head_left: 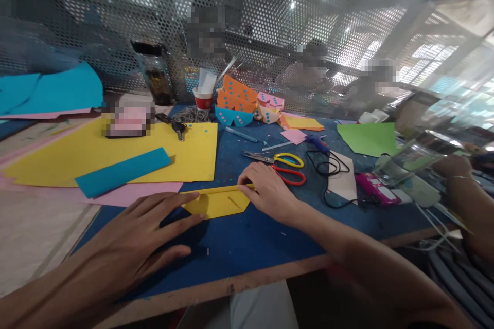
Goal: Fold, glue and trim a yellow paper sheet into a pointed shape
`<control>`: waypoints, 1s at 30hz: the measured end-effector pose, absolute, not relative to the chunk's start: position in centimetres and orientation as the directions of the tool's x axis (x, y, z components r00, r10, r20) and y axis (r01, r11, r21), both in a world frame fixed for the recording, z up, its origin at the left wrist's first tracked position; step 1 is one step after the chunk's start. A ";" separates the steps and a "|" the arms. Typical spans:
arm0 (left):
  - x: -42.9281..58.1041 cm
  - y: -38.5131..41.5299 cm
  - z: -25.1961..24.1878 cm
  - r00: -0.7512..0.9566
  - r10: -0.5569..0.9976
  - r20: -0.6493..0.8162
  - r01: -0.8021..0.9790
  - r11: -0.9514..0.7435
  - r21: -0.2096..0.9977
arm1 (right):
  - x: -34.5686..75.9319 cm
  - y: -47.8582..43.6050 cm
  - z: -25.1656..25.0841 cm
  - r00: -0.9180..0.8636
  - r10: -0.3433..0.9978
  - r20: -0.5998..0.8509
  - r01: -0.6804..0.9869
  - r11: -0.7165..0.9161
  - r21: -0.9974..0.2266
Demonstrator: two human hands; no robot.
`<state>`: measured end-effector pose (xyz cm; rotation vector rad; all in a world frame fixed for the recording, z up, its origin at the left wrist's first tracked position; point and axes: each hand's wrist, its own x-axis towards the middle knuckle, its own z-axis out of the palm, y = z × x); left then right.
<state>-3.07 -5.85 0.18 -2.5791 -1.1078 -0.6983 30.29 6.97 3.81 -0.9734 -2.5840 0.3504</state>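
A piece of yellow paper (216,208) lies on the blue tabletop before me, its far edge folded over into a narrow strip. My left hand (154,229) rests at its left end with fingers spread, the fingertips touching the paper. At the right end, the bent fingers of my right hand (266,190) pinch the folded strip; their tips are partly hidden. Just beyond my right hand are scissors (270,159) with one yellow and one red handle, blades apart. A folded blue paper strip (123,172) lies on a large yellow sheet (196,154) to the left.
Decorated paper shapes (235,100), a red-and-white cup (203,97) and a dark-lidded bottle (154,72) stand along the mesh screen. Right lie a black cord (328,169), green paper (370,139) and a pink device (376,187). Another person's hand (453,167) holds a clear container (409,157).
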 end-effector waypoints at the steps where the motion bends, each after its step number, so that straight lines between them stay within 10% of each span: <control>1: -3.0 -5.8 0.3 0.582 0.624 0.522 0.742 -0.670 -0.026 | 30.3 6.9 3.9 -0.696 0.678 0.237 0.582 0.726 -0.366; 10: -2.0 -2.2 2.5 0.280 0.868 0.410 0.815 -0.440 0.377 | 30.2 7.1 4.4 -0.666 0.723 0.185 0.548 0.642 -0.536; 16: -1.2 1.3 3.4 0.191 0.978 0.082 0.758 -0.200 0.622 | 30.3 7.1 4.2 -0.655 0.724 0.217 0.491 0.626 -0.606; 30: -0.5 3.0 4.1 0.265 0.947 -0.183 0.655 -0.038 0.755 | 30.7 7.0 3.9 -0.697 0.578 0.424 0.414 0.808 -0.420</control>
